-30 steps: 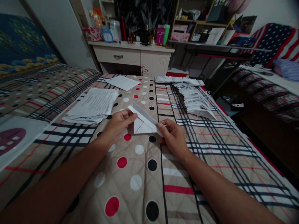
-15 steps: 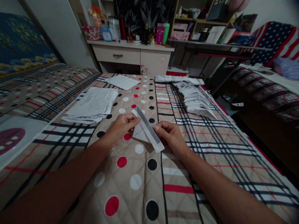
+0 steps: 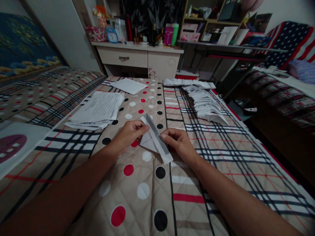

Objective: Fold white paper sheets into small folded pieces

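Note:
Between my hands, a little above the bedspread, is a white folded paper (image 3: 154, 141) with a grey strip along its long edge. My left hand (image 3: 133, 133) pinches its left side, thumb on top. On the right, the thumb and fingers of my right hand (image 3: 176, 139) close on the paper's grey-striped edge. The paper slants from upper left to lower right, with a triangular flap on its lower left. Left of my hands lies a stack of printed sheets (image 3: 95, 108). To the right, a row of folded paper pieces (image 3: 206, 105) is spread on the bed.
Another paper sheet (image 3: 129, 86) lies near the bed's far edge. A long bundle of folded paper (image 3: 189, 84) sits at the back right. Beyond the patterned bedspread (image 3: 137, 203) stand a white dresser (image 3: 123, 55) and a shelf table. A clear plastic bag (image 3: 27, 131) rests at left.
The paper has tilted slightly, its lower end coming a little nearer to me. My right hand has shifted slightly left along its edge. Both hands keep their hold.

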